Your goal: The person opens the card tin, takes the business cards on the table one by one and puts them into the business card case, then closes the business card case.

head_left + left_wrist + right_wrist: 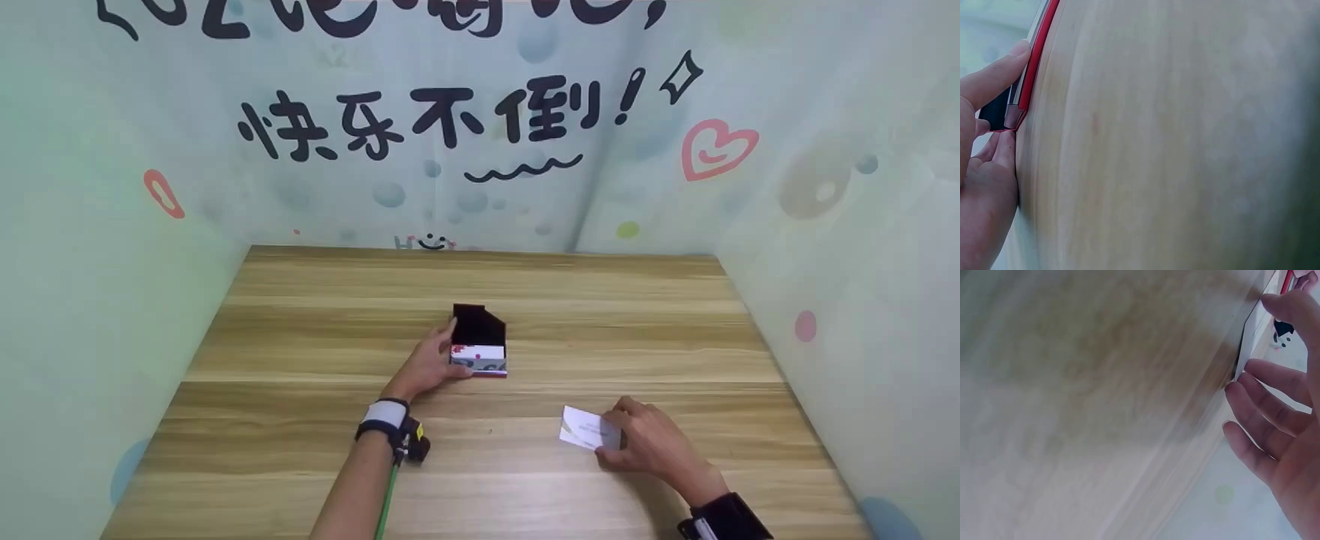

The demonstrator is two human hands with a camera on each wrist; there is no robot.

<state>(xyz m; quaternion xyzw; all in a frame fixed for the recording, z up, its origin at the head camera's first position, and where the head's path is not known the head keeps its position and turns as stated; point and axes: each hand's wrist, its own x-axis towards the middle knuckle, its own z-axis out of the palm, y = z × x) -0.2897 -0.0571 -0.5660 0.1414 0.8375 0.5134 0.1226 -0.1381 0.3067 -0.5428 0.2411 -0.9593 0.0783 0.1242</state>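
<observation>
My left hand point(427, 366) grips the left side of a small card box point(478, 328), thumb along its front edge and fingers at its side. The box's black-lined lid stands open, and white and grey printed faces show in its front part. Its red outer edge shows in the left wrist view, where the thumb point(1002, 73) presses near the rim. To the front right, my right hand point(651, 442) pinches a white business card point(585, 427) by its right end, between thumb and fingertips. In the right wrist view the card point(1249, 337) appears nearly edge-on, close over the table.
The wooden table point(300, 420) has printed backdrop walls point(480, 202) behind and on both sides. A strap with a small black camera point(415, 441) sits on the left wrist, and a green cable point(388, 499) runs along that forearm. A dark band point(726, 517) wraps the right wrist.
</observation>
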